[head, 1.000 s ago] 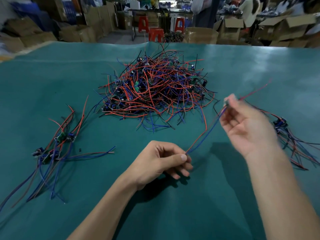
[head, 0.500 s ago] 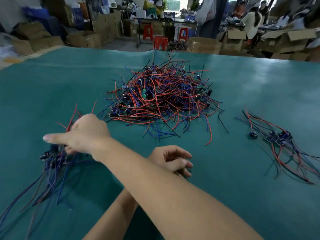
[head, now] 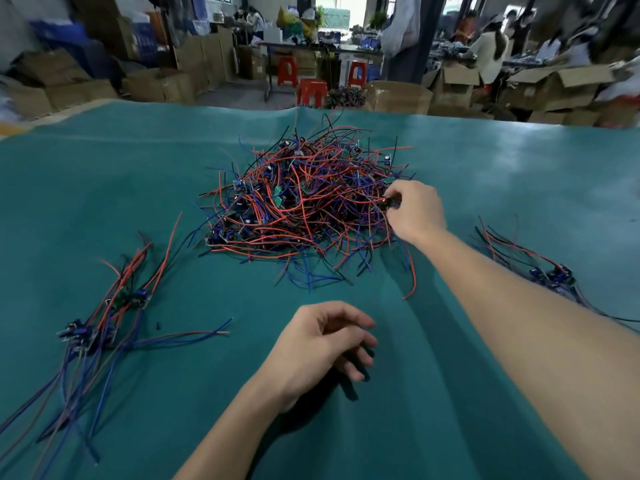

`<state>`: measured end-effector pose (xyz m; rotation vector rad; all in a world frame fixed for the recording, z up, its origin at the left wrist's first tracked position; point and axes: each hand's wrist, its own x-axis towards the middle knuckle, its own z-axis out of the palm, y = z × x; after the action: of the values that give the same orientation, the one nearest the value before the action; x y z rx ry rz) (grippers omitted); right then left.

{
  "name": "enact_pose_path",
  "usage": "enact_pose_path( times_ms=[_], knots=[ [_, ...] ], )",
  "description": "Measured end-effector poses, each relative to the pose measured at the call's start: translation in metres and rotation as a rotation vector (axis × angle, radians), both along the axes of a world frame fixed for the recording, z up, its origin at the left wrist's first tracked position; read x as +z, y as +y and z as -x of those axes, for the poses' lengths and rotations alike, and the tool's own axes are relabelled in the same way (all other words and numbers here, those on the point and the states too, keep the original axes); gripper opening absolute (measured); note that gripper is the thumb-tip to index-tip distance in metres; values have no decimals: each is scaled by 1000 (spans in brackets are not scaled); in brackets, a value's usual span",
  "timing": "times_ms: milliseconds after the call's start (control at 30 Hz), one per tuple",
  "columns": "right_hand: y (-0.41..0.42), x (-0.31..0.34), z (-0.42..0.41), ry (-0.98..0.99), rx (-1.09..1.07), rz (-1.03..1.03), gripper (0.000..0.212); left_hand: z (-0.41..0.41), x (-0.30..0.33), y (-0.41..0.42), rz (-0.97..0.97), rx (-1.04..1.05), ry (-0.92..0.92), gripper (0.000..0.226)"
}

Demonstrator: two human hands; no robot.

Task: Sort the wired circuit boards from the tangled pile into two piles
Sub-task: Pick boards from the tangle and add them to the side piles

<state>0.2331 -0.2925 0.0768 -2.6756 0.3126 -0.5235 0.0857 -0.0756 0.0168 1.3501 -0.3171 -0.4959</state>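
Snag risk at the tangled pile (head: 304, 202)
Right hand (head: 415, 211) pinches a board at 3 o'clock — interlocked wires may drag neighbours; left hand (head: 311, 344) rests loosely curled, empty.

red stools (head: 311, 91), cardboard boxes (head: 398, 97), perhaps a workshop

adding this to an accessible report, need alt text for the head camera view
A person's right hand pinches a piece at the right edge of a tangled pile of wired circuit boards on a green table. The left hand rests empty; smaller sorted piles lie left and right.
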Motion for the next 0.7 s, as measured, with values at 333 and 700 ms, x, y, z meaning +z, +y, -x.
enact_pose_path(
  times_ms=[333,700],
  knots=[
    [-14,10,14,-59,124,-67,29,0,1,1,4,7,19,14],
    [-25,64,132,74,289,-1307,28,-3,1,3,99,64,86,19]
  ],
)
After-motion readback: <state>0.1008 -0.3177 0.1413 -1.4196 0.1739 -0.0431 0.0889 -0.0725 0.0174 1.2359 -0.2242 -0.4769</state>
